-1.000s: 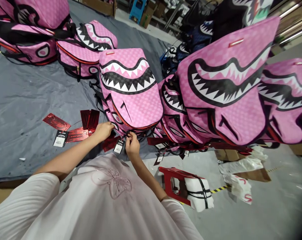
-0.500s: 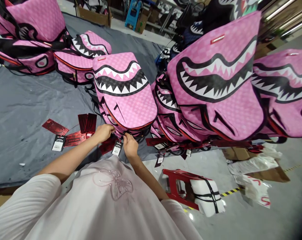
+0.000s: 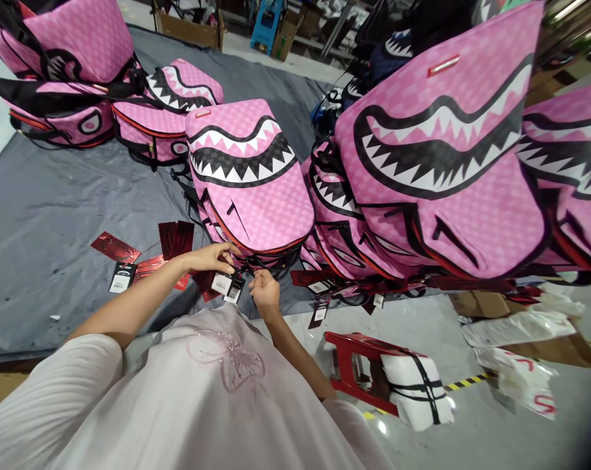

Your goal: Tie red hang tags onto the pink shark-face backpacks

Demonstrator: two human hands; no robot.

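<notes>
A pink backpack with a printed shark mouth lies before me on the grey-covered table, its lower end towards me. At that end, my left hand bends its fingers and thumb around the top of a black-and-white hang tag; the exact grip is partly hidden. To its right, my right hand is closed in a pinch on a thin dark cord at the backpack's lower edge. A second hang tag overlaps the first between my hands. Dark red foil packets lie under my left wrist.
Red foil packets and another hang tag lie on the grey cloth at left. More pink backpacks crowd the right side. A red stool with a strapped white pad stands on the floor.
My left hand has opened out from a tight pinch and moved right onto a hang tag, so two tags now overlap. My right hand has drawn slightly down and right.
</notes>
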